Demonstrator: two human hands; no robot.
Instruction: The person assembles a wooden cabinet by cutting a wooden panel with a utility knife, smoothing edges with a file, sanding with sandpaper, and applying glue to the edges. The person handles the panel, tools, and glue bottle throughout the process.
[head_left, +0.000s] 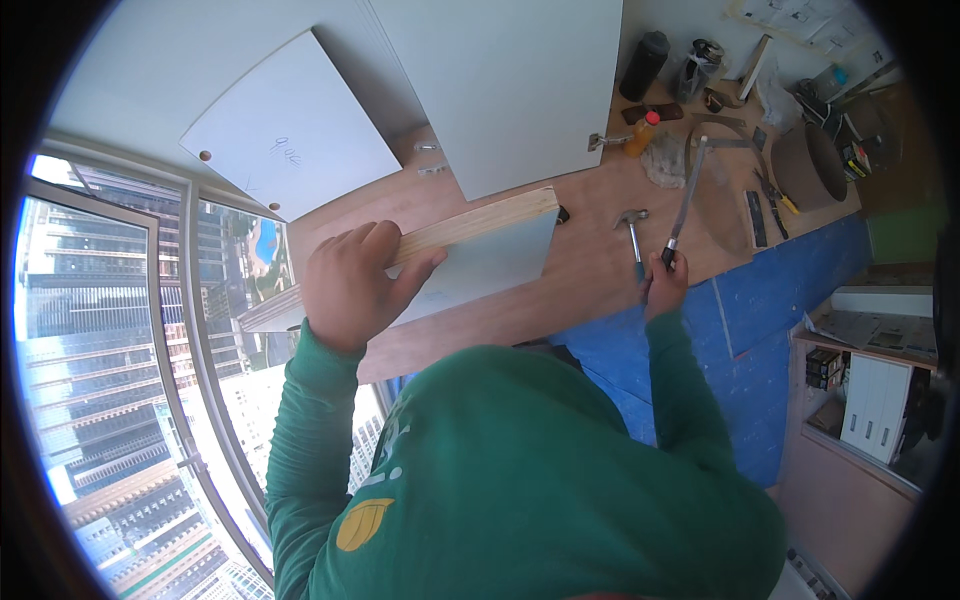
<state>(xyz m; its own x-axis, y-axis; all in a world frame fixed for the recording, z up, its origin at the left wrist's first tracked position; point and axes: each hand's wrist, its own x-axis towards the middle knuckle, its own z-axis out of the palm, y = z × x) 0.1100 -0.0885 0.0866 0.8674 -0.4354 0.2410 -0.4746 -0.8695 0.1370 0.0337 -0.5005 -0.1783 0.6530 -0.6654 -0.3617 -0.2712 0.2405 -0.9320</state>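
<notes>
My left hand point(352, 283) grips the top plywood edge of a pale board point(478, 258) that stands on edge on the wooden floor. My right hand point(665, 285) reaches down to the floor and closes on the black handle of a hacksaw point(688, 195) lying there. A hammer point(634, 228) with a blue grip lies just left of that hand, touching or nearly touching it. Both arms wear green sleeves.
Two large white panels point(290, 125) point(510, 85) lie or lean ahead. A black bottle point(643, 65), orange bottle point(642, 133), pliers point(772, 200), a brown bucket point(808, 165) and clutter sit at right. Blue floor covering point(770, 290), a shelf unit point(870, 390), and a floor-to-ceiling window point(130, 350) surround me.
</notes>
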